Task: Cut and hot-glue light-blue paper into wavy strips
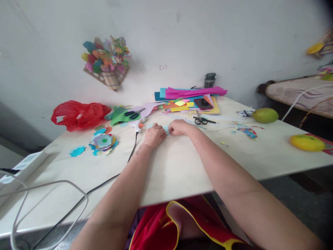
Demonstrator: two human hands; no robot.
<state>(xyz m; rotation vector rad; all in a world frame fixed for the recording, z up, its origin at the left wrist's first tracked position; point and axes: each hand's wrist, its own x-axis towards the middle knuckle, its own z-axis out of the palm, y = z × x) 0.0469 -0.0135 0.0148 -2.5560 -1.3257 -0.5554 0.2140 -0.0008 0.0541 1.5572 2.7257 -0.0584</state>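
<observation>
A small strip of light blue paper lies at the middle of the table between my two hands. My left hand is closed at its left end, fingertips pressed on the paper. From the other side my right hand is curled, its fingers pinching the right end. The fingers partly hide the paper. Just left of my left hand is a white glue gun with an orange part and a black cord. Black-handled scissors and a dark pen lie beyond my right hand.
Layered paper flowers and a blue cutout lie left. Behind them are a red plastic bag and more scissors. Coloured paper and a phone sit at the back. Mangoes lie right; a power strip is at left.
</observation>
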